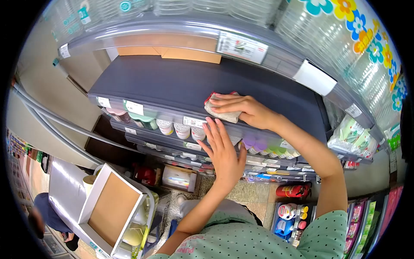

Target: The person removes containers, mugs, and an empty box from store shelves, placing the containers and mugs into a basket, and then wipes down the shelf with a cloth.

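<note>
On the dark grey shelf, my right hand presses down on a folded grey cloth with red edging. The fingers lie across the cloth near the shelf's front edge. My left hand is open, its fingers spread and the tips at the clear price strip, beside a price label. Below that strip stand white lidded containers, a green-lidded jar and purple-topped items, partly hidden by my left hand and wrist.
Stacked clear plastic containers fill the shelf above. A brown cardboard piece lies at the back. Grey rails run along the left. A white box sits lower left, near another person. A red fire extinguisher is lower right.
</note>
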A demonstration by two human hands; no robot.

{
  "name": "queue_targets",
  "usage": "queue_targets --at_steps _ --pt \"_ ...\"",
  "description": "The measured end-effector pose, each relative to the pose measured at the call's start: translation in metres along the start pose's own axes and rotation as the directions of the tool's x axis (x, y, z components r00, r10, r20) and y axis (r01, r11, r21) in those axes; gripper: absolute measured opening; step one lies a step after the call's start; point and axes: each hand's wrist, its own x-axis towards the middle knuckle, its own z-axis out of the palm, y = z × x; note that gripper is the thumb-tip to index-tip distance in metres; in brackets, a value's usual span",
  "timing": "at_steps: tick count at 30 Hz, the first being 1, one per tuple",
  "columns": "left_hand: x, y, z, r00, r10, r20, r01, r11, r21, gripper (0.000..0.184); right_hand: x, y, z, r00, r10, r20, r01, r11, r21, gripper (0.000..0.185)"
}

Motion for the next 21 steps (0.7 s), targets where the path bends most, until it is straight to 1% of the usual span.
queue_targets --at_steps 2,5,10,12,17,20,21 --pt "-0.005 0.006 0.008 1.000 0.011 0.024 -0.011 1.000 -0.004 0.095 -0.016 0.001 -0.002 1.000 -0.003 -0.028 0.004 1.000 0.019 0.071" --pt "-0.013 0.018 0.016 0.998 0.037 0.058 -0.036 0.999 -0.017 0.095 -0.040 0.000 -0.007 0.998 0.032 -0.049 -0.033 0.999 -0.019 0.070" --pt "-0.026 0.037 0.032 0.992 0.084 0.096 -0.083 0.996 -0.010 0.094 -0.076 -0.018 -0.021 0.985 0.105 -0.137 -0.118 0.989 -0.089 0.070" --pt "-0.031 0.045 0.038 0.989 0.104 0.109 -0.105 0.994 0.006 0.093 -0.092 -0.015 -0.026 0.987 0.115 -0.109 -0.122 0.990 -0.066 0.071" --pt "-0.042 0.062 0.055 0.979 0.150 0.140 -0.156 0.987 0.032 0.093 -0.134 -0.002 -0.045 0.991 0.135 0.022 -0.135 0.990 0.028 0.075" --pt "-0.047 0.073 0.064 0.973 0.158 0.169 -0.162 0.987 0.010 0.092 -0.157 -0.004 -0.055 0.984 0.180 0.004 -0.180 0.983 0.036 0.078" --pt "-0.049 0.076 0.067 0.971 0.169 0.172 -0.173 0.985 0.010 0.092 -0.165 -0.008 -0.058 0.979 0.205 -0.010 -0.205 0.978 0.037 0.076"
